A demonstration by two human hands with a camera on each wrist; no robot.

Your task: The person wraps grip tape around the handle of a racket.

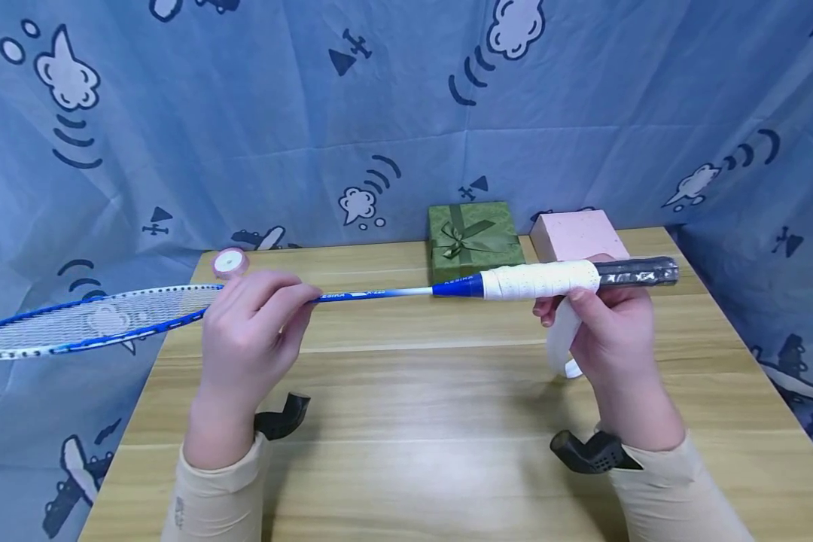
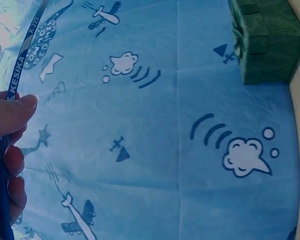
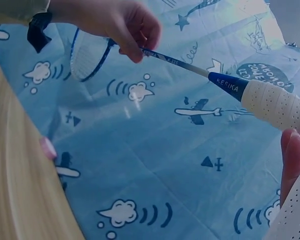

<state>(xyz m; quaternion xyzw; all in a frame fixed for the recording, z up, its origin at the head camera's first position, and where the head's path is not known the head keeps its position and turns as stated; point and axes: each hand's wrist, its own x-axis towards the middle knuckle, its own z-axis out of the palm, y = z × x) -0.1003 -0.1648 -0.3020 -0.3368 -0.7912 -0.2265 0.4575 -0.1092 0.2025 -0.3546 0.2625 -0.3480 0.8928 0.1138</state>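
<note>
A blue and white badminton racket (image 1: 386,293) is held level above the table, its strung head (image 1: 108,324) off to the left. My left hand (image 1: 247,339) pinches the slim shaft (image 2: 16,80) between thumb and fingers. White perforated grip tape (image 1: 531,281) winds around the handle from the blue cone (image 3: 227,86) outward, and the black butt end (image 1: 640,272) shows bare. At the edge of the winding, my right hand (image 1: 619,339) pinches the tape, thumb in front and fingers partly hidden behind the handle. A loose length of tape (image 1: 561,339) hangs in a curl below.
On the far part of the wooden table (image 1: 406,452) stand a green gift box (image 1: 470,226) with a bow and a pink box (image 1: 579,235). A pink-rimmed roll (image 1: 230,262) lies at the back left. Blue printed cloth (image 1: 406,113) hangs behind the table.
</note>
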